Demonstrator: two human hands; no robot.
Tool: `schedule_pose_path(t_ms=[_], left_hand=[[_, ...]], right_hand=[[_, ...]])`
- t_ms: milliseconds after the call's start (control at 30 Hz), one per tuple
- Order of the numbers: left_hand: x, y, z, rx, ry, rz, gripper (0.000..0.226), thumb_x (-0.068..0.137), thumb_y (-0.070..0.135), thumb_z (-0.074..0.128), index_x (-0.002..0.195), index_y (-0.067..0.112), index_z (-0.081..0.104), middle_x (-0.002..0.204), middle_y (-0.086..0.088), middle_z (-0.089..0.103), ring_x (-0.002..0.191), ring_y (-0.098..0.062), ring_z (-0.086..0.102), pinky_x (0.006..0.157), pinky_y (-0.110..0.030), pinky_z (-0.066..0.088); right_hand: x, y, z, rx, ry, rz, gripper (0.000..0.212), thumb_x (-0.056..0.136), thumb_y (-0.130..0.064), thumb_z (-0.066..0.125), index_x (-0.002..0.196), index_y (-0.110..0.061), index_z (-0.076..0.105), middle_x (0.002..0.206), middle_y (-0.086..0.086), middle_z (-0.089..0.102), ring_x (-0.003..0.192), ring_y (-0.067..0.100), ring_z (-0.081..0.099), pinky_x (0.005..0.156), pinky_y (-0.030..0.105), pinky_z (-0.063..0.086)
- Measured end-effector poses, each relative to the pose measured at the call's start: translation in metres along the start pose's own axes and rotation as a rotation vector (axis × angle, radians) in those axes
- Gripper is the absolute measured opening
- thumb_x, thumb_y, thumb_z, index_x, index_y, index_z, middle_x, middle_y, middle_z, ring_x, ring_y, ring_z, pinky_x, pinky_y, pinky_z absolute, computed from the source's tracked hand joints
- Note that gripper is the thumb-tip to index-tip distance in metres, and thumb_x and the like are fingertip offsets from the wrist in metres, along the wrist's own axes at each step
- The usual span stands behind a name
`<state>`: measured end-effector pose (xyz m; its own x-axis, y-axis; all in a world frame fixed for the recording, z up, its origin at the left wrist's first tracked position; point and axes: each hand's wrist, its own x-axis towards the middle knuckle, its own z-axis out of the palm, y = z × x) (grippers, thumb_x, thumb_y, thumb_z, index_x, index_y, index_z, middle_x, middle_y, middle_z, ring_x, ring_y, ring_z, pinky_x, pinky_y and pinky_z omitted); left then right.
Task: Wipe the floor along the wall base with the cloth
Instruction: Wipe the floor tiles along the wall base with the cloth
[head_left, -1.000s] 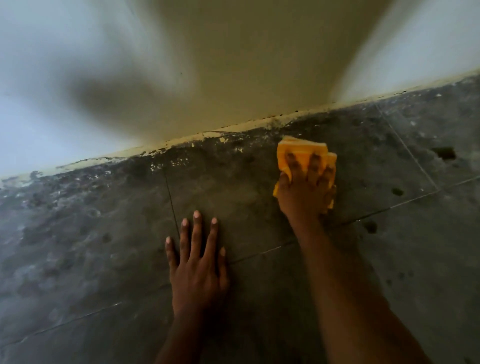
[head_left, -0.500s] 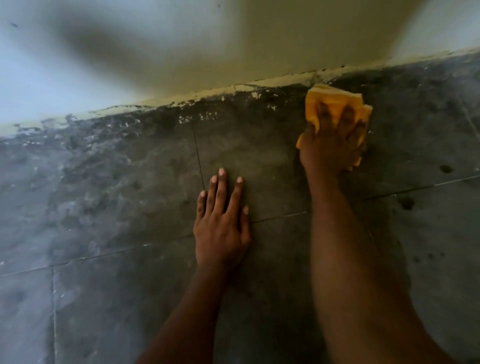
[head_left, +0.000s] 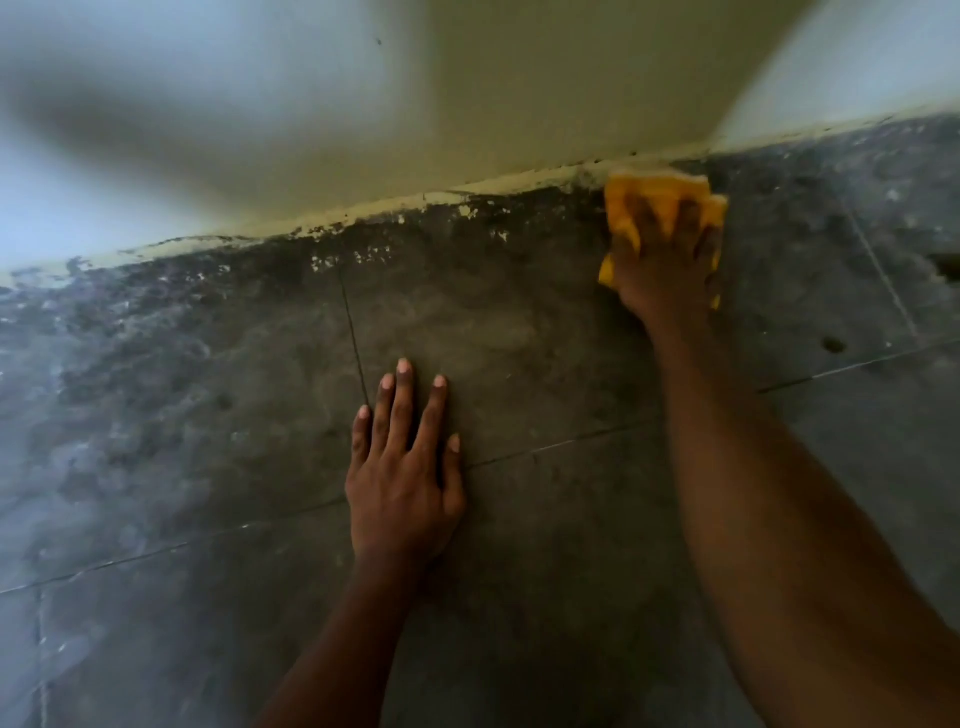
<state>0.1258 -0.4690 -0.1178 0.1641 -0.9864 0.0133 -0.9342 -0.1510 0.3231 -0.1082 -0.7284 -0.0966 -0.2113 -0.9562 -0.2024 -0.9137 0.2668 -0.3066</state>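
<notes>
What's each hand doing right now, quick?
Left hand: open, fingers straight, flat on the floor.
Right hand: pressing the yellow cloth down at the wall base; a curled grip cannot be told.

Right hand (head_left: 667, 260) with cloth (head_left: 621, 208) gone forward across floor (head_left: 519, 322): a second ago cloth lay clear of wall base (head_left: 519, 184), half a second ago near it, now its far edge touches base strip. Camera view shifted between frames.
</notes>
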Motion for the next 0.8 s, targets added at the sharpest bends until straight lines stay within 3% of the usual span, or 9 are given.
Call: schedule_pose_path(t_ms=[67,100,200,267,400,533,700,800], left_hand=[[-0.001,-0.001,0.001,0.000,0.005,-0.001,0.063,0.106,0.044,0.037,0.165,0.030,0.023,0.176,-0.002,0.007,0.163,-0.018,0.002,0.131,-0.046,0.013],[-0.001,-0.001,0.001,0.003,-0.001,-0.001,0.063,0.106,0.044,0.037,0.165,0.030,0.022,0.176,-0.002,0.006,0.163,-0.018,0.002,0.131,-0.046,0.013],[-0.001,-0.003,-0.001,0.010,-0.018,0.002,0.064,0.105,0.045,0.035,0.166,0.031,0.020,0.176,-0.001,0.004,0.163,-0.018,0.001,0.131,-0.049,0.015],[-0.001,-0.001,-0.002,0.004,-0.020,0.000,0.063,0.105,0.045,0.034,0.165,0.031,0.021,0.176,-0.002,0.005,0.163,-0.018,0.001,0.130,-0.050,0.017],[-0.001,0.000,-0.002,0.010,-0.019,0.001,0.063,0.106,0.046,0.032,0.166,0.030,0.020,0.176,-0.002,0.004,0.163,-0.019,0.000,0.131,-0.049,0.015],[-0.002,-0.002,0.000,0.015,-0.017,0.015,0.064,0.106,0.047,0.030,0.166,0.030,0.018,0.176,-0.002,0.003,0.163,-0.019,-0.001,0.131,-0.047,0.010],[-0.001,-0.001,-0.003,-0.005,-0.014,0.022,0.063,0.106,0.048,0.029,0.166,0.031,0.017,0.176,-0.003,0.002,0.163,-0.020,-0.001,0.131,-0.049,0.012],[-0.003,-0.001,-0.006,-0.015,-0.019,0.024,0.064,0.106,0.049,0.027,0.166,0.030,0.018,0.176,-0.003,0.002,0.163,-0.019,-0.002,0.131,-0.049,0.010]], right_hand=[[0.018,-0.032,0.005,0.042,-0.011,0.132,0.058,0.104,-0.057,0.026,0.159,-0.053,0.008,0.173,0.008,-0.012,0.157,0.043,-0.014,0.120,0.073,-0.004],[0.018,-0.045,0.010,0.020,-0.029,0.090,0.059,0.103,-0.057,0.025,0.159,-0.053,0.007,0.173,0.009,-0.013,0.156,0.045,-0.015,0.119,0.074,-0.005],[-0.023,-0.039,0.022,-0.126,-0.096,-0.298,0.058,0.103,-0.059,0.032,0.157,-0.057,0.010,0.173,0.003,-0.011,0.157,0.043,-0.013,0.120,0.071,-0.002],[-0.064,-0.001,0.019,-0.179,-0.086,-0.421,0.058,0.102,-0.060,0.037,0.155,-0.061,0.012,0.174,-0.005,-0.007,0.159,0.036,-0.008,0.121,0.067,0.005],[-0.067,0.070,-0.003,-0.125,0.054,-0.157,0.058,0.100,-0.059,0.034,0.156,-0.057,0.017,0.174,0.001,0.001,0.159,0.039,0.001,0.122,0.068,0.011],[-0.007,0.041,-0.014,0.039,0.042,0.102,0.057,0.104,-0.058,0.033,0.158,-0.055,0.014,0.174,0.007,-0.006,0.158,0.042,-0.008,0.122,0.070,0.000],[-0.090,0.054,0.007,-0.147,-0.039,-0.249,0.059,0.103,-0.059,0.037,0.157,-0.056,0.013,0.174,0.000,-0.005,0.159,0.038,-0.006,0.122,0.066,0.007],[-0.150,0.117,0.005,-0.168,0.068,-0.233,0.061,0.096,-0.062,0.031,0.155,-0.056,0.022,0.174,0.000,0.009,0.158,0.038,0.009,0.119,0.067,0.018]])
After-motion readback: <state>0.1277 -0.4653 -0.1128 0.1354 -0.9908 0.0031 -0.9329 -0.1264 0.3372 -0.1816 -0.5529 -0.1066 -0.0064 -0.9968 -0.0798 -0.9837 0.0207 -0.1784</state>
